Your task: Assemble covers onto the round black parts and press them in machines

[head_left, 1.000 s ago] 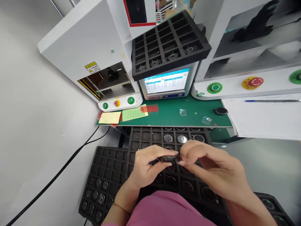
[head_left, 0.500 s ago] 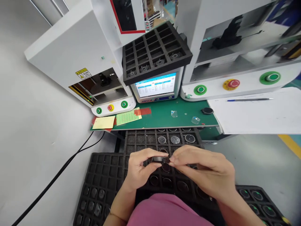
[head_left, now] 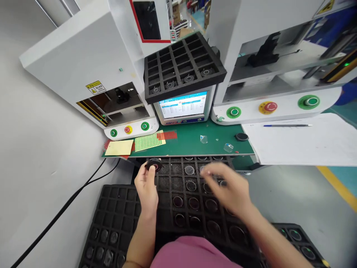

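Note:
My left hand (head_left: 145,186) holds a small round black part (head_left: 154,165) at its fingertips, raised over the left edge of the middle black foam tray (head_left: 167,186). That tray holds several round lens-like parts in its cells. My right hand (head_left: 228,186) is blurred, hovering over the tray's upper right cells with fingers loosely spread; I see nothing in it.
A second foam tray (head_left: 111,219) lies lower left, a third (head_left: 301,242) lower right. A green mat (head_left: 189,141) carries sticker sheets, a yellow note, a black cap (head_left: 241,137). Behind stand white machines with buttons, a screen (head_left: 182,106) under another foam tray (head_left: 181,67), and paper with a pen (head_left: 287,125).
My hands, which were together on the black part over the tray's middle, have separated. The left hand carried the part up and left; the right hand moved toward the tray's far cells.

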Demonstrator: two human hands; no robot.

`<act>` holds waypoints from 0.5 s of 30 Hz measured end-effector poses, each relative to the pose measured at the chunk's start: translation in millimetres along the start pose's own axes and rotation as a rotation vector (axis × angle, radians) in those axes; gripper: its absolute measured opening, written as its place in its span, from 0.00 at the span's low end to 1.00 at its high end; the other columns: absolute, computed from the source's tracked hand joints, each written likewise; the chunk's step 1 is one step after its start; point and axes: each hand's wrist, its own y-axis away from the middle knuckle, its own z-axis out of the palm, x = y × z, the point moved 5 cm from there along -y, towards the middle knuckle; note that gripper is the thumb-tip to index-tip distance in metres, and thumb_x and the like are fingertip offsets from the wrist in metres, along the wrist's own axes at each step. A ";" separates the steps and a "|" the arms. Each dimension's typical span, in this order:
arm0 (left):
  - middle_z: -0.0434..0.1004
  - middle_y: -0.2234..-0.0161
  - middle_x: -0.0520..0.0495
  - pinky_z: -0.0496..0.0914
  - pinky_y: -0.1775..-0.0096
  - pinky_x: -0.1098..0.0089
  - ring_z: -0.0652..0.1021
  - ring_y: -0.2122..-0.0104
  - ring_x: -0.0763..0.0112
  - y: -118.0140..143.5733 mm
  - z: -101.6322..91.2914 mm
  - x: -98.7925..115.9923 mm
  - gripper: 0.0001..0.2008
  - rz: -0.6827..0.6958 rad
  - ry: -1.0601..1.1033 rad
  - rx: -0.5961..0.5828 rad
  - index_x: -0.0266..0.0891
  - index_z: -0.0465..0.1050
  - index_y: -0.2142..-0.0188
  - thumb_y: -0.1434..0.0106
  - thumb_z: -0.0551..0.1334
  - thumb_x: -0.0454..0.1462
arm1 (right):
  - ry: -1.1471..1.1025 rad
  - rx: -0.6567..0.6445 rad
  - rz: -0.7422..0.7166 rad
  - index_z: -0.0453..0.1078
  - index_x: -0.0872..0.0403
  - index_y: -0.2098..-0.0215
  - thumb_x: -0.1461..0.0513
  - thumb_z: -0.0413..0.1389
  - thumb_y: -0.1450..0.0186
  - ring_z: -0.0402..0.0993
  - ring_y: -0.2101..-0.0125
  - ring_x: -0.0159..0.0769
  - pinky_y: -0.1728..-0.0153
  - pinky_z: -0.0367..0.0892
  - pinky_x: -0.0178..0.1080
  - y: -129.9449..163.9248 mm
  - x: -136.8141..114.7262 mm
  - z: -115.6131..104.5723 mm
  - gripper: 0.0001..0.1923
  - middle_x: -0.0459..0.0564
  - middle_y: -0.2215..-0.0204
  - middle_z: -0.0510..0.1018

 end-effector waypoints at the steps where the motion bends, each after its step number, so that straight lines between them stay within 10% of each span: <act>1: 0.82 0.66 0.47 0.72 0.63 0.76 0.79 0.67 0.73 -4.5 -1.9 -5.2 0.16 -0.042 0.020 -0.007 0.37 0.80 0.61 0.41 0.69 0.47 | 0.060 0.019 0.072 0.70 0.52 0.57 0.61 0.52 0.29 0.79 0.63 0.39 0.60 0.75 0.43 -6.0 33.2 3.6 0.06 0.53 0.64 0.79; 6: 0.83 0.64 0.43 0.72 0.67 0.74 0.79 0.68 0.70 -1.0 -3.3 -22.1 0.19 -0.278 0.081 -0.209 0.35 0.77 0.63 0.45 0.71 0.49 | 0.231 -0.174 0.192 0.70 0.57 0.49 0.55 0.56 0.29 0.76 0.57 0.38 0.54 0.73 0.47 -44.2 153.7 31.7 0.15 0.53 0.55 0.76; 15: 0.84 0.62 0.37 0.64 0.74 0.76 0.70 0.78 0.78 12.6 8.4 -34.2 0.20 -0.461 0.049 -0.407 0.33 0.77 0.62 0.43 0.70 0.49 | 0.273 -0.346 0.148 0.71 0.57 0.51 0.56 0.56 0.29 0.75 0.58 0.36 0.56 0.74 0.44 -72.3 173.1 55.0 0.14 0.52 0.55 0.76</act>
